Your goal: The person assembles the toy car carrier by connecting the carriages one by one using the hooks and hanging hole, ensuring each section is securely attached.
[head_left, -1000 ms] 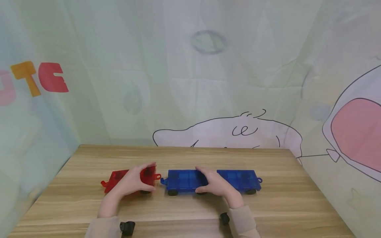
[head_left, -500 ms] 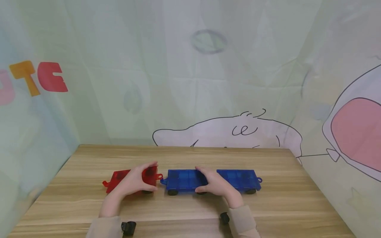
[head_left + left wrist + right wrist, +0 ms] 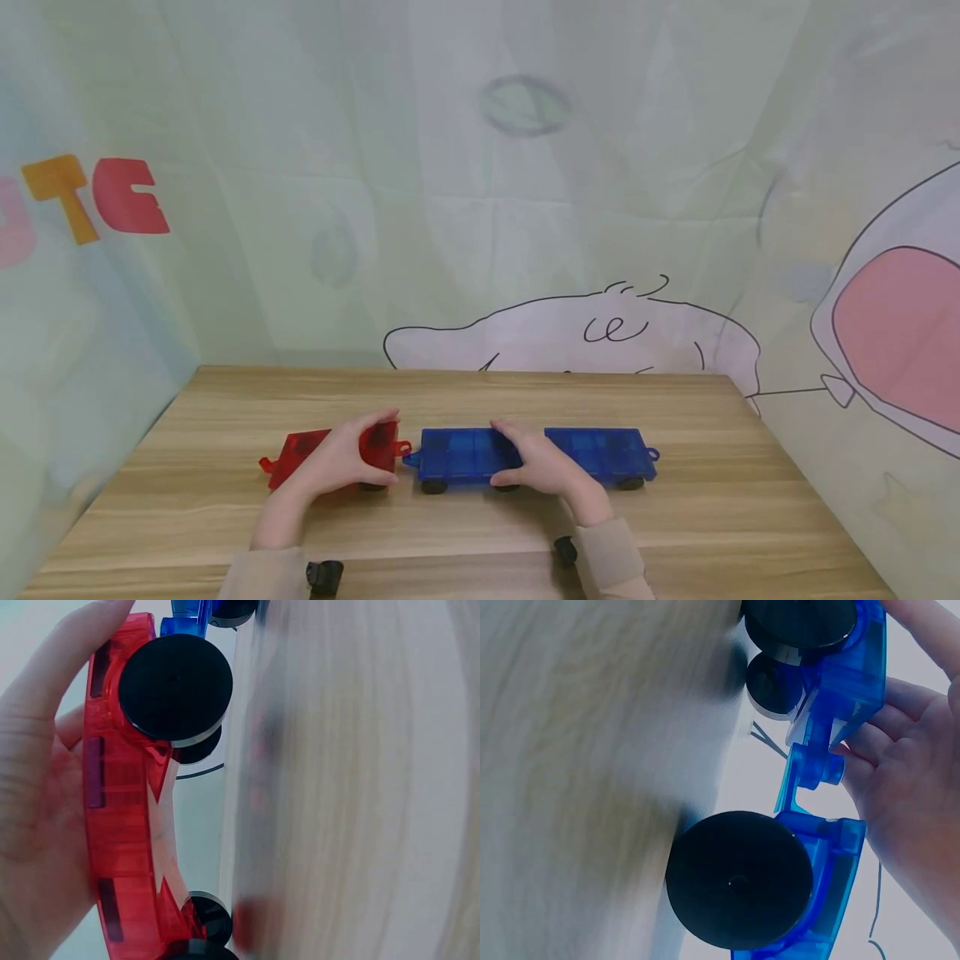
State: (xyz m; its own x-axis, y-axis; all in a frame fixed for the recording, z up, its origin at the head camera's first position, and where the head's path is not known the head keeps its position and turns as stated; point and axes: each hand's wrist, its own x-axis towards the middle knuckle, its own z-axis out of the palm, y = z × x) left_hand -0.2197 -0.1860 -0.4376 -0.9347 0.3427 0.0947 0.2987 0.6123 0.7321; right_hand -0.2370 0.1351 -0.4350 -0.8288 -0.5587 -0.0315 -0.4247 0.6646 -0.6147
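My left hand grips the right end of a red see-through toy train car, thumb on the near side and fingers on the far side. The car's black wheels show in the left wrist view. Its ring overlaps the hook of a blue toy train car. My right hand holds that blue car by its right end. A second blue car follows on the right, partly behind the hand; in the right wrist view a coupling joins the two blue cars.
Everything stands on a wood-grain table. A printed cloth hangs behind and beside it. Black wrist cameras sit by both sleeves.
My left hand has brought the red car slightly to the right, so its ring now overlaps the blue hook. The right hand and the blue cars have stayed nearly still.
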